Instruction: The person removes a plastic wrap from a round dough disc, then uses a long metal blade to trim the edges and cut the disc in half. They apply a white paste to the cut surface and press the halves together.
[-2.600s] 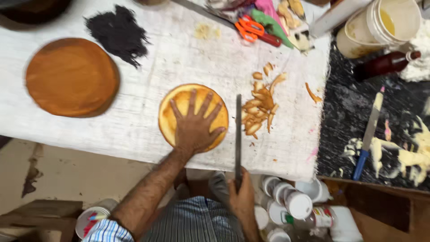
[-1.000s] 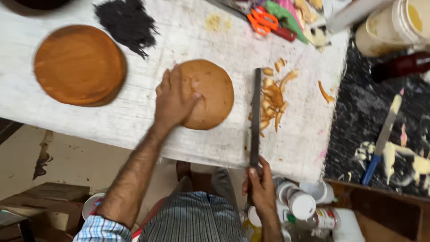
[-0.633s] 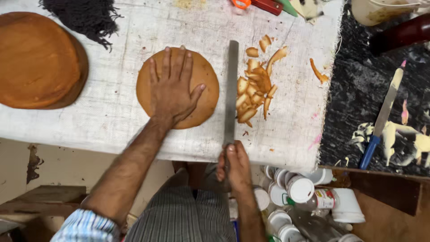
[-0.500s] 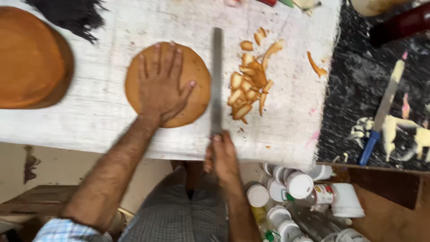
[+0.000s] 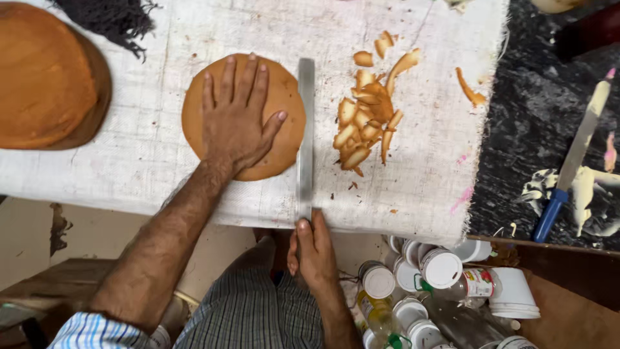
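Observation:
My left hand (image 5: 237, 119) lies flat, fingers spread, on a small round brown cake (image 5: 284, 139) on the white cloth-covered table (image 5: 129, 174). My right hand (image 5: 314, 249) grips the handle of a long knife (image 5: 305, 129) at the table's front edge. The blade stands on edge against the cake's right side. A pile of brown cake trimmings (image 5: 365, 119) lies just right of the blade.
A larger round brown cake (image 5: 45, 77) sits on a board at the far left, a dark shredded heap (image 5: 113, 19) behind it. On the black surface at right lies a blue-handled spatula (image 5: 571, 161) with cream smears. Several white-lidded jars (image 5: 439, 271) stand below the table.
The knife has moved from beside the trimmings to the cake's right edge. My left hand turned the cake and now lies flat on it. The view has closed in.

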